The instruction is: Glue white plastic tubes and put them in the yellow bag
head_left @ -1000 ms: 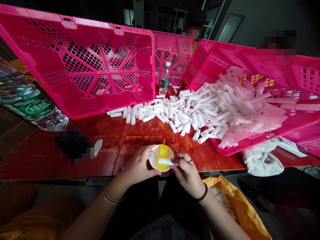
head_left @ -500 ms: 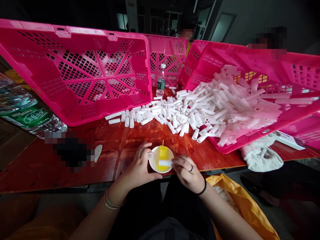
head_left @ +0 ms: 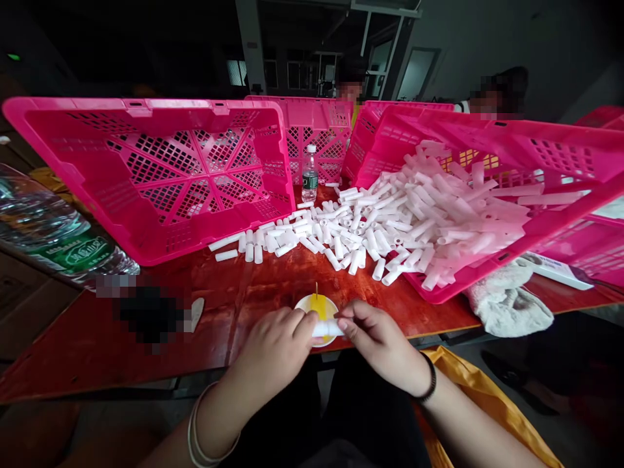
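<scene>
Above a small white bowl (head_left: 303, 303) at the table's near edge, my two hands meet around short white plastic tubes (head_left: 327, 328). My left hand (head_left: 280, 341) is closed over the left end, its fingers hiding part of it. With thumb and fingers, my right hand (head_left: 373, 335) pinches the right end. The pieces appear lined up end to end; whether they are joined I cannot tell. Something yellow (head_left: 319, 304) with a thin stick standing up from it lies in the bowl, partly covered by my hands and the tubes.
A large heap of white tubes (head_left: 419, 208) spills from a tipped pink crate (head_left: 560, 221) onto the red table (head_left: 214, 325). Another pink crate (head_left: 160, 227) stands at left. A small water bottle (head_left: 310, 175), a big bottle (head_left: 73, 250), and a cloth (head_left: 507, 302) lie around. Two people sit beyond.
My hands have come together over the bowl, bringing the tubes into line. My left hand has turned from an upright pinch to a palm-down grip. The view has tilted up slightly.
</scene>
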Demonstrator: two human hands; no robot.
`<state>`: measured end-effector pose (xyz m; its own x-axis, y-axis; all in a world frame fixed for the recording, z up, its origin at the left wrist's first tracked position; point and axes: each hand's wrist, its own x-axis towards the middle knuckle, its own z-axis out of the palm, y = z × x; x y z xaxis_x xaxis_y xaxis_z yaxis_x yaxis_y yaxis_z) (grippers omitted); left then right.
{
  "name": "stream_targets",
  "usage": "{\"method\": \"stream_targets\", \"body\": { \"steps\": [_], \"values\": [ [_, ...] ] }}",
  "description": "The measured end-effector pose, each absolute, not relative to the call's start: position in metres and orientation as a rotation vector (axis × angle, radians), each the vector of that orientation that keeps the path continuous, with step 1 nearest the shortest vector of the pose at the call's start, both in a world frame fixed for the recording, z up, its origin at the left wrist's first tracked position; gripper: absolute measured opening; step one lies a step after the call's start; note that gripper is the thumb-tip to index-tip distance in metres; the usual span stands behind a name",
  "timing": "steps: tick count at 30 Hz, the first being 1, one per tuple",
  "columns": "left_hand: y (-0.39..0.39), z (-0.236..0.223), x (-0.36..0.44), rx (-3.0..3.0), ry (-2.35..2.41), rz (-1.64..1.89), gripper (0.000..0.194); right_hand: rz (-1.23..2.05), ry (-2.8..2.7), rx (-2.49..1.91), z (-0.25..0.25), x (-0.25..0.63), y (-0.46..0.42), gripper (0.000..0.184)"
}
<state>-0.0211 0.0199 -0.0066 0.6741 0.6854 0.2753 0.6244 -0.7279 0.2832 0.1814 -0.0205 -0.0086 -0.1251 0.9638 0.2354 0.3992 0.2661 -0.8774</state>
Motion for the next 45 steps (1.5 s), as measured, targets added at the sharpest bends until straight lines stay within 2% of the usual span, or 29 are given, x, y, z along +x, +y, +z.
{"method": "stream_targets", "body": {
  "steps": [2, 4, 7, 10, 12, 14, 16, 20, 22, 24, 30, 33, 35, 37, 39, 41, 44, 45],
  "values": [
    [0.008, -0.001, -0.011, 2.31, 0.973, 0.425, 0.016, 0.489, -1.879, -1.205, -0.005, 0.179, -0.025, 0.024],
    [-0.009, 0.004, -0.001, 1.789, 0.836, 0.242, 0.021, 0.222, -1.979, -1.093, -0.001, 0.175, -0.032, 0.027],
    [-0.032, 0.011, 0.012, 1.439, 0.726, 0.041, 0.027, 0.121, -2.006, -1.07, 0.003, 0.173, -0.05, 0.028],
    [-0.023, 0.012, 0.009, 1.909, 0.706, 0.15, 0.028, 0.143, -2.02, -1.303, 0.002, 0.199, -0.081, 0.029],
    [0.015, 0.009, -0.008, 2.302, 0.844, 0.312, 0.041, 0.193, -2.052, -1.584, -0.004, 0.238, -0.104, 0.029],
    [0.075, 0.003, -0.036, 2.508, 1.352, 0.461, 0.036, 0.169, -2.119, -1.834, -0.014, 0.283, -0.121, 0.023],
    [0.14, -0.004, -0.07, 2.537, 1.75, 0.423, 0.038, -0.028, -2.158, -1.954, -0.024, 0.318, -0.121, 0.016],
    [0.221, -0.016, -0.125, 2.507, 1.842, 0.273, 0.038, -0.184, -2.123, -2.075, -0.035, 0.328, -0.055, 0.024],
    [0.231, -0.02, -0.14, 2.525, 1.803, 0.18, 0.033, -0.311, -2.168, -2.087, -0.038, 0.317, -0.009, 0.031],
    [0.231, -0.023, -0.149, 2.531, 1.793, 0.108, 0.029, -0.351, -2.216, -2.052, -0.042, 0.309, 0.026, 0.03],
    [0.198, -0.029, -0.156, 2.503, 1.834, 0.002, 0.012, -0.189, -2.275, -1.832, -0.049, 0.306, 0.028, 0.014],
    [0.153, -0.036, -0.141, 2.475, 1.754, 0.102, 0.017, 0.237, -1.961, -1.546, -0.049, 0.284, 0.005, 0.009],
    [0.118, -0.043, -0.121, 2.419, 1.59, 0.363, 0.025, 0.569, -1.781, -1.3, -0.051, 0.26, -0.003, 0.005],
    [0.088, -0.05, -0.095, 2.341, 1.413, 0.592, 0.025, 0.707, -1.754, -1.176, -0.055, 0.235, 0.0, 0.013],
    [0.067, -0.056, -0.071, 2.261, 1.283, 0.681, 0.022, 0.636, -1.796, -1.167, -0.061, 0.215, 0.01, 0.024],
    [0.054, -0.062, -0.053, 2.209, 1.171, 0.718, 0.034, 0.482, -1.866, -1.177, -0.067, 0.203, 0.021, 0.028],
    [0.047, -0.07, -0.037, 2.183, 1.08, 0.727, 0.084, 0.337, -2.001, -1.14, -0.073, 0.2, 0.031, 0.027],
    [0.046, -0.073, -0.035, 2.182, 1.076, 0.716, 0.092, 0.326, -2.041, -1.117, -0.074, 0.201, 0.032, 0.026]
  ]
}}
